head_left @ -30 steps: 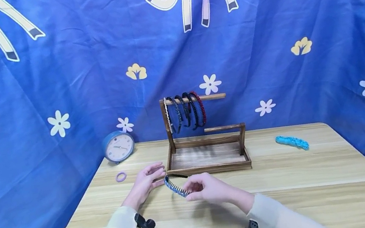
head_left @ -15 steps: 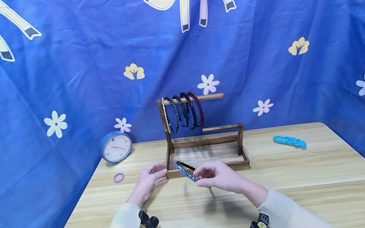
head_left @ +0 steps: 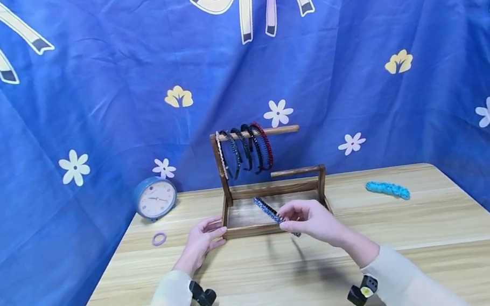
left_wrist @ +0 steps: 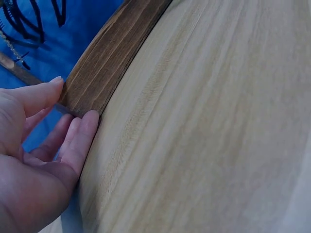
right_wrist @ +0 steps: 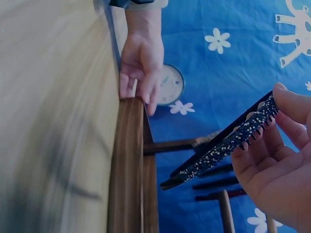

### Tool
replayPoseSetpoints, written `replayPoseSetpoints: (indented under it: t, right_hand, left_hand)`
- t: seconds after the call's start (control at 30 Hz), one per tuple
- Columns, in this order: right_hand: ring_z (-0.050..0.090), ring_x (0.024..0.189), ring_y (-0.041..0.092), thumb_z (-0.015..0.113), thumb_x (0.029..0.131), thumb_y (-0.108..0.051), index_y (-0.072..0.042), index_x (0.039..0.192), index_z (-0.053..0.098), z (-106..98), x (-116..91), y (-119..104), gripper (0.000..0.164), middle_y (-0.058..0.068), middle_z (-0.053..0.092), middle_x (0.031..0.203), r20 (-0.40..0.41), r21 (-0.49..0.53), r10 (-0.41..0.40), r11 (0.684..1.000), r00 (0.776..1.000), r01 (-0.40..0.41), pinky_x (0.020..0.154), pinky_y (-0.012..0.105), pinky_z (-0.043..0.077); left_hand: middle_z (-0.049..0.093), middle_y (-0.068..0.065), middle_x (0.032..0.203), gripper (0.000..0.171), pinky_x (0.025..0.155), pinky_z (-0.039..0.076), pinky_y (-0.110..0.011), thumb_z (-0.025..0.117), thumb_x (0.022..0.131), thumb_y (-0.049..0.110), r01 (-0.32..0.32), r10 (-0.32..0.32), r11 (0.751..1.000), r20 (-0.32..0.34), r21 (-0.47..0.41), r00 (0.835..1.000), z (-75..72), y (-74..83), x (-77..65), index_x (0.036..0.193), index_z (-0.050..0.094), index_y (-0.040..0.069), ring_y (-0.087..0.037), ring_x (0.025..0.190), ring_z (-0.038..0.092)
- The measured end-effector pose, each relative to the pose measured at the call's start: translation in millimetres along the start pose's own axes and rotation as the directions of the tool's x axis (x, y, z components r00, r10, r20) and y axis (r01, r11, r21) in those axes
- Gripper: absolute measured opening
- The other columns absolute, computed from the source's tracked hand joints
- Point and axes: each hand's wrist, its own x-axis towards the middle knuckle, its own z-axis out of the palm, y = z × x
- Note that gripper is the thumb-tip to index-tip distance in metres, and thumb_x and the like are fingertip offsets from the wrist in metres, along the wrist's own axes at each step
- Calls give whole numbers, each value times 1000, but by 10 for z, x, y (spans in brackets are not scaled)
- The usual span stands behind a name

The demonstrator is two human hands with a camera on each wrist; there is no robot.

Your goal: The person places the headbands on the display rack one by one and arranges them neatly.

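My right hand pinches a toothed headband covered in blue glitter stones. The band overlaps the front of the wooden stand's base tray in the head view. Closer up, in the right wrist view, thumb and fingers grip one end of the headband, while its other end points away. At the tray's front left corner, my left hand touches the wood with loosely extended fingers. The left wrist view shows those fingertips against the tray's dark end.
Several headbands hang on the stand's upper bar; a lower bar sits at right. A blue clock and a purple ring are on the table's left. A turquoise fuzzy band lies on the right.
My right hand has carried the headband rightward and up, from beside the left hand to in front of the tray. My left hand has shifted slightly right onto the tray's corner.
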Motion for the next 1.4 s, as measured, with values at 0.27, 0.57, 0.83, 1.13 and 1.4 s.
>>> replayPoseSetpoints:
  t: [0.27, 0.57, 0.83, 1.13, 1.4]
  right_hand:
    - [58, 76, 16, 68, 85, -10, 0, 106, 63, -270, -67, -78, 24, 8, 62, 87, -65, -14, -6, 1000, 998, 5, 61, 27, 52]
    - [59, 80, 15, 67, 86, -13, 3, 111, 59, -556, -133, -123, 31, 6, 62, 91, -174, -6, 28, 1000, 984, -29, 69, 28, 53]
    - [59, 81, 12, 66, 86, -11, 5, 111, 58, -784, -207, -177, 31, 3, 63, 90, -263, 19, 26, 1000, 965, -22, 75, 24, 54]
    - [59, 76, 8, 64, 88, -7, -13, 101, 65, -1061, -153, -243, 14, -2, 64, 84, -321, 253, 71, 967, 945, 13, 66, 19, 52]
    - [61, 80, 10, 62, 88, -5, -10, 100, 63, -1235, -45, -293, 12, 0, 63, 86, -327, 463, 159, 887, 932, 11, 70, 21, 53]
  left_hand:
    - [47, -22, 123, 52, 85, 53, -41, 63, 84, -2, -2, 2, 1000, -8, 7, 1000, 3, -26, 9, 132, 44, -5, -17, 94, 58]
    - [46, -23, 124, 51, 84, 53, -42, 62, 84, -3, -19, 19, 1000, -12, 6, 1000, -5, -50, 5, 132, 45, -4, -17, 93, 57]
    - [45, -21, 123, 50, 85, 53, -41, 61, 86, -1, -38, 37, 999, 13, 22, 999, 6, -71, -1, 133, 44, -3, -17, 95, 55]
    - [46, -21, 123, 49, 86, 53, -42, 60, 87, -1, -47, 47, 999, 8, 12, 999, 5, -74, -18, 133, 44, -4, -17, 96, 54]
    - [46, -20, 122, 48, 85, 53, -41, 60, 87, -2, -46, 46, 999, 6, 13, 999, -3, -80, -20, 132, 45, -4, -16, 95, 55]
